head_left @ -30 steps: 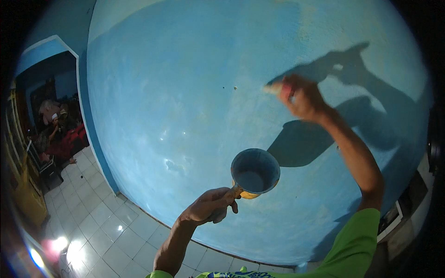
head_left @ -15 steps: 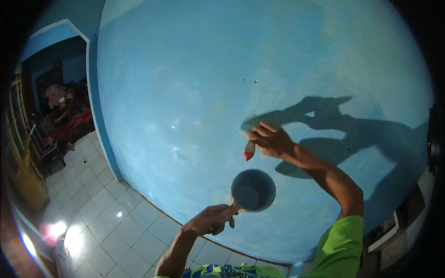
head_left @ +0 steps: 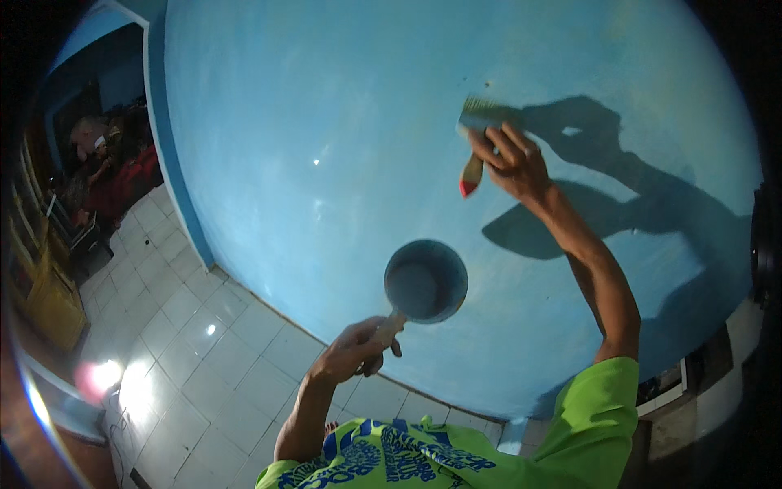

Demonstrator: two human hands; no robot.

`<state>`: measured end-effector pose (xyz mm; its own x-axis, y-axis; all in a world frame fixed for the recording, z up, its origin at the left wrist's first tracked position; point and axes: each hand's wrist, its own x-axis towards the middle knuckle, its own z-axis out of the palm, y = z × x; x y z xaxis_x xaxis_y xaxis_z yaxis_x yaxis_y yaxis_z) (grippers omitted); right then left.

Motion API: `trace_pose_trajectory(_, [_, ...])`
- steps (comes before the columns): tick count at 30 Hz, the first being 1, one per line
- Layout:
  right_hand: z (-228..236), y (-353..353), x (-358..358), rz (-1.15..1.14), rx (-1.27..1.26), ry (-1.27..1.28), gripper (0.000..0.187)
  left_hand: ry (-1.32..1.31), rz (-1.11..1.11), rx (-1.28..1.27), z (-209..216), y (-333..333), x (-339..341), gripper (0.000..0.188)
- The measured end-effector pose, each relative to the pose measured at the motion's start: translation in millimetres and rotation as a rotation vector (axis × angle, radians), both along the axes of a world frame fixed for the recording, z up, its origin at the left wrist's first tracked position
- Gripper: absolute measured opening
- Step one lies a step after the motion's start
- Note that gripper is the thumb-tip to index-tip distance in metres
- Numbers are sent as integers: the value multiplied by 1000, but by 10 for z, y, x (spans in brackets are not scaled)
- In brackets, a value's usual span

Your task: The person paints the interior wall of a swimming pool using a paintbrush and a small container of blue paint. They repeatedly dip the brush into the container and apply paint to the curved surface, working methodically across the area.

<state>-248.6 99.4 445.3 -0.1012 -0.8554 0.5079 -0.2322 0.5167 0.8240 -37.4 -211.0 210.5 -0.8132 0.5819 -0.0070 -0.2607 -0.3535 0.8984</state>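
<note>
My right hand (head_left: 515, 163) is raised against the light blue wall (head_left: 269, 122), its fingers closed around a paintbrush (head_left: 472, 174). The brush's wooden handle ends in a red tip that points down. Its bristles sit at the wall, just under two small holes. Lower and to the left, my left hand (head_left: 357, 349) grips the handle of a round dipper (head_left: 426, 281). The dipper is tilted so that its dark, greyish-blue inside shows; I cannot tell how much it holds. A gap separates the brush from the dipper.
White floor tiles (head_left: 236, 359) run along the wall's foot. At the left, a doorway opens on a dim room with a seated person (head_left: 99, 159) and red fabric. A bright lamp (head_left: 102, 375) shines at the lower left, with a cable nearby. Dark shadows of my arm and dipper fall on the wall.
The view has tilted, so the wall holes sit higher. My right hand has moved the brush up, nearer those holes. The dipper has shifted left relative to the wall, still in my left hand.
</note>
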Motion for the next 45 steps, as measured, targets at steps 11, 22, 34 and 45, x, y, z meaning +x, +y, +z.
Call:
trace_pose_trajectory(11, [-277,-472,1694,298,-752,-1424,28,44,84,-36,-101,-215,214,53])
trace_pose_trajectory(22, [-1197,-956,1486,-47,-660,-1397,26,63,88,-131,-111,-263,286,53])
trace_pose_trajectory(34, [-1233,-1098,1617,-151,-571,-1425,33,155,124,-153,-175,-260,352,53])
trace_pose_trajectory(45, [-1312,-1164,1693,-234,-482,-1298,24,268,115,-93,-173,-152,408,41])
